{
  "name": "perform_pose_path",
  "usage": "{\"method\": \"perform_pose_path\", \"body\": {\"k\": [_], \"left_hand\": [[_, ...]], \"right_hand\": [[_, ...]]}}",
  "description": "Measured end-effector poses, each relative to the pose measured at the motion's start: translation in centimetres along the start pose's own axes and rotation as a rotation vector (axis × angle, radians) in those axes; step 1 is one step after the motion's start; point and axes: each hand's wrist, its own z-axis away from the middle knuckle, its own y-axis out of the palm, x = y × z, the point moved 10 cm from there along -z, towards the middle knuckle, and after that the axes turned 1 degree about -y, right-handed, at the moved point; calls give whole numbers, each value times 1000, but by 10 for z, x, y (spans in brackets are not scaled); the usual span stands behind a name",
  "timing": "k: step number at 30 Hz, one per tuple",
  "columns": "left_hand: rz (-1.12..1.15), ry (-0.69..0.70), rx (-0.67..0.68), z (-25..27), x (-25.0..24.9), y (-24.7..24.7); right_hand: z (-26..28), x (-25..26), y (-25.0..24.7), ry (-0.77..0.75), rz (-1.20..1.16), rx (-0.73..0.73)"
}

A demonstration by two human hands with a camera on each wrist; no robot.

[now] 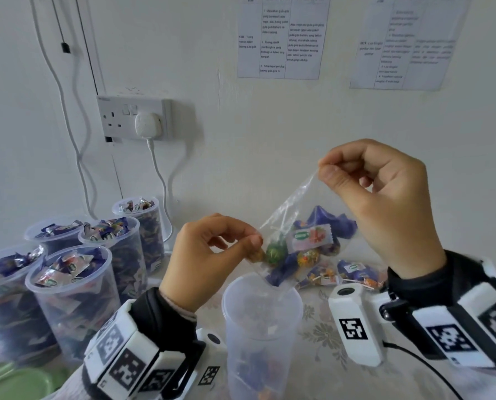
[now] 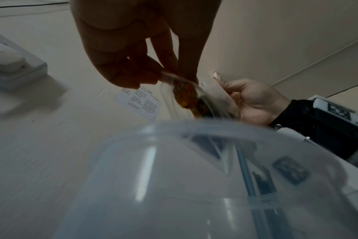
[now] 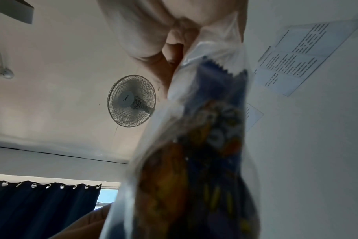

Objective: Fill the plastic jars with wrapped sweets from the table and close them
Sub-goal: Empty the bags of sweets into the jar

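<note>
A clear plastic bag point(image 1: 293, 246) of wrapped sweets hangs tilted over an open plastic jar point(image 1: 262, 333) at the table's front. My right hand point(image 1: 324, 167) pinches the bag's raised top corner. My left hand point(image 1: 255, 243) pinches its lower left edge just above the jar's rim. The bag's lowest corner dips into the jar's mouth, and a few sweets lie at the jar's bottom. The left wrist view shows the jar's rim point(image 2: 194, 127) close up below the left hand point(image 2: 164, 76) and the bag point(image 2: 186, 95). The right wrist view is filled by the bag point(image 3: 204, 145).
Several open jars point(image 1: 76, 295) packed with sweets stand at the left. Green lids point(image 1: 18, 382) lie at the front left corner. Loose sweets and another bag point(image 1: 353, 272) sit on the patterned cloth behind the jar. A wall socket point(image 1: 134, 118) with cables is behind.
</note>
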Motion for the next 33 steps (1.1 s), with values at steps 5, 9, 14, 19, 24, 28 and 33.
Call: {"method": "perform_pose_path", "body": {"k": [5, 9, 14, 19, 24, 28, 33], "left_hand": [[13, -13, -7, 0, -1, -4], [-71, 29, -7, 0, -6, -4], [-94, 8, 5, 2, -4, -2], [-97, 11, -27, 0, -4, -5], [-38, 6, -51, 0, -5, -7], [-16, 8, -44, 0, -6, -3], [20, 7, -52, 0, -5, -3]], "right_hand": [[-2, 8, 1, -51, 28, 81], [0, 6, 7, -35, 36, 137], [-1, 7, 2, -56, 42, 79], [-1, 6, 1, -42, 45, 96], [-1, 6, -4, -54, 54, 57], [-7, 5, -4, -35, 32, 88], [-15, 8, -6, -42, 38, 111]]}}
